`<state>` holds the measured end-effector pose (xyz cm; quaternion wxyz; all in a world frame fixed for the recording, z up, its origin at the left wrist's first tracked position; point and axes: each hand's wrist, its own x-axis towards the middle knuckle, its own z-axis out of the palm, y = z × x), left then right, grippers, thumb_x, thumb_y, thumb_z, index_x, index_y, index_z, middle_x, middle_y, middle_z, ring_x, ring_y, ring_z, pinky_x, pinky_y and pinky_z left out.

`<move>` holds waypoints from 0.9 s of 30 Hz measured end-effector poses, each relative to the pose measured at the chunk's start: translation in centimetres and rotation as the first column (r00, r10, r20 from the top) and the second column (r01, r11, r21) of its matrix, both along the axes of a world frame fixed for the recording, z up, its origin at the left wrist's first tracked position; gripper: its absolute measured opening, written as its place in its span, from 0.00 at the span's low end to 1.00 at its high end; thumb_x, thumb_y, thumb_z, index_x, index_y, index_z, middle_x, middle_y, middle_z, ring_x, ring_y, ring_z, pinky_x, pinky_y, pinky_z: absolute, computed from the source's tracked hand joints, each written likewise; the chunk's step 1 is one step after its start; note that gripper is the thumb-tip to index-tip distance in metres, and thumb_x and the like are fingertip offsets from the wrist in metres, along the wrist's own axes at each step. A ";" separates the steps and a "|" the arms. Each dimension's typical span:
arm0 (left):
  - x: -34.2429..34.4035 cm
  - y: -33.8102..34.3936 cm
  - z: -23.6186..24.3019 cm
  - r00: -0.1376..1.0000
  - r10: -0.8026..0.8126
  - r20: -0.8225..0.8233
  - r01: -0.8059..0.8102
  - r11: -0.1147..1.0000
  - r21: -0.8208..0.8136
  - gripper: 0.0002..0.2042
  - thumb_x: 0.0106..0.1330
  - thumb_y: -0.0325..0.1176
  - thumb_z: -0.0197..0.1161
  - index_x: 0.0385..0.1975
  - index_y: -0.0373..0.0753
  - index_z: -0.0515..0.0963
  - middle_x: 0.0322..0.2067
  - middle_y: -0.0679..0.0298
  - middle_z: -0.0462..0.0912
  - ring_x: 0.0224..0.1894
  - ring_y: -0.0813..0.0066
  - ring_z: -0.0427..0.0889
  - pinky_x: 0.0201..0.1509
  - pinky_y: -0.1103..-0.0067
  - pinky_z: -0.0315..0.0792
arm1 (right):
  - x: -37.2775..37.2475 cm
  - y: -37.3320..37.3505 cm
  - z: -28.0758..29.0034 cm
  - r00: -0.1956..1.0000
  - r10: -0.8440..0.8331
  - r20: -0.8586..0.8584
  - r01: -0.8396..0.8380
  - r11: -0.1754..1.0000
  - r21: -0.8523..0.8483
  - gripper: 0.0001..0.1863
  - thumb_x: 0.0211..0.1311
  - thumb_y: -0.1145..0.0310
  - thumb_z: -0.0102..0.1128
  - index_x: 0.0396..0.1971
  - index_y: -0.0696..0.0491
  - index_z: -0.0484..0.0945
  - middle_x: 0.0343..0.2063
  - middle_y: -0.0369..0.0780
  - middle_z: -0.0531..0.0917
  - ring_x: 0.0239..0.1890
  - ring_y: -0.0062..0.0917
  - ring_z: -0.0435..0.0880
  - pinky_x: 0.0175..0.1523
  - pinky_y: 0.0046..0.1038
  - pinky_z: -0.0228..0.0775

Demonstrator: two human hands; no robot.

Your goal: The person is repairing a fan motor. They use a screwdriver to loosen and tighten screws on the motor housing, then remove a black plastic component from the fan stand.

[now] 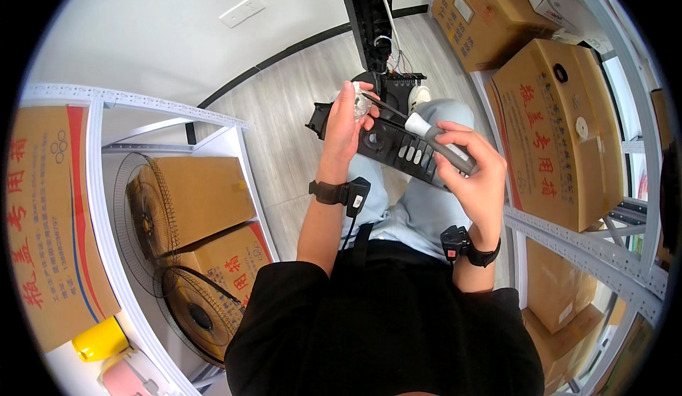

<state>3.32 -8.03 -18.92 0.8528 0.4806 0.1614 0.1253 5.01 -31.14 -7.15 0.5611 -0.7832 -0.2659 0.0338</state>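
My left hand (344,124) is closed around a small round clear or silvery part (361,106) whose kind I cannot make out. In my right hand (474,172) is a screwdriver (450,149) with a grey and white handle. Its dark shaft points left toward the round part; whether the tip touches it I cannot tell. Below both hands a black plastic panel (387,144) with a row of pale oval buttons and a round hole rests across my thighs. My hands cover part of it.
Beyond the panel stands a black column (369,23) with loose wires (401,61) at its base. Metal shelves with cardboard boxes (558,137) line the right. The left shelf (99,154) holds more boxes, with two wire fan grilles (145,215) leaning there.
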 end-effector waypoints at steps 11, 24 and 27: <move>-0.1 -0.6 0.0 0.998 -0.054 0.040 0.056 0.997 -0.049 0.22 0.80 0.49 0.39 0.47 0.36 0.73 0.34 0.62 0.79 0.29 0.79 0.77 0.26 0.83 0.67 | -0.2 0.1 1.7 0.908 -0.147 -0.392 0.156 0.988 -0.010 0.09 0.59 0.73 0.66 0.38 0.59 0.81 0.33 0.38 0.86 0.33 0.18 0.86 0.29 0.19 0.75; -0.4 -0.3 -0.6 0.996 -0.018 0.091 0.018 1.000 0.003 0.19 0.80 0.46 0.41 0.47 0.36 0.73 0.35 0.63 0.79 0.29 0.80 0.77 0.26 0.84 0.67 | 0.2 0.2 2.7 0.887 -0.209 -0.412 0.148 0.973 -0.176 0.13 0.62 0.66 0.67 0.42 0.57 0.81 0.31 0.41 0.87 0.23 0.19 0.84 0.30 0.21 0.73; -0.5 0.0 -0.7 0.997 -0.046 0.067 0.042 0.998 0.054 0.20 0.80 0.47 0.40 0.47 0.36 0.73 0.34 0.61 0.79 0.29 0.78 0.76 0.26 0.83 0.67 | 0.0 -0.2 1.7 0.980 -0.112 -0.167 0.069 0.967 -0.244 0.15 0.59 0.67 0.70 0.42 0.58 0.81 0.30 0.43 0.87 0.26 0.24 0.85 0.34 0.25 0.75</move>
